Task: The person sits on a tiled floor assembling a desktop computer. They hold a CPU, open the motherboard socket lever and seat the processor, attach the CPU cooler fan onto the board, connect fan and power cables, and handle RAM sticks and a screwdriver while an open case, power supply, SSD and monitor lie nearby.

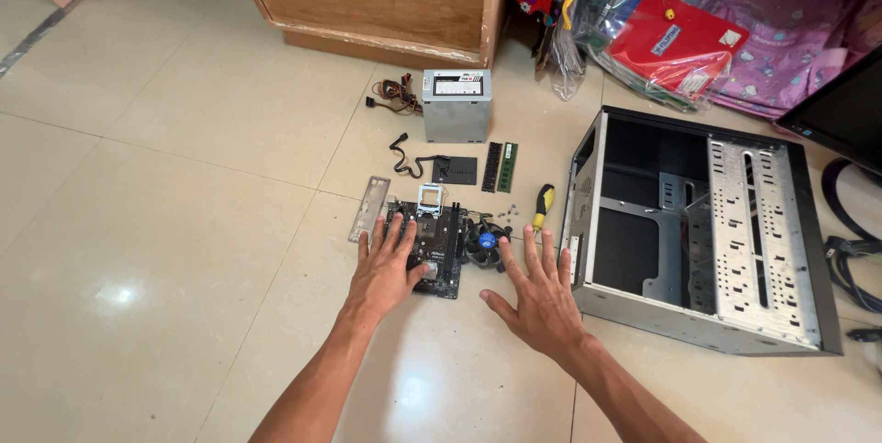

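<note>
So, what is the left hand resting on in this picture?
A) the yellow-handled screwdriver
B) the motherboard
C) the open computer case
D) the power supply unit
B: the left hand lies flat on the motherboard, while the case, the screwdriver and the power supply lie apart from it on the floor.

Head view, steeply down, floor-level parts

Left hand [384,268]: lies on the motherboard [439,243], fingers spread.
Right hand [540,291]: just right of the cooler fan [486,243].
Screwdriver [543,205]: between fan and computer case [698,232].
Power supply [456,105]: behind the board, memory sticks [500,167] between them.
</note>
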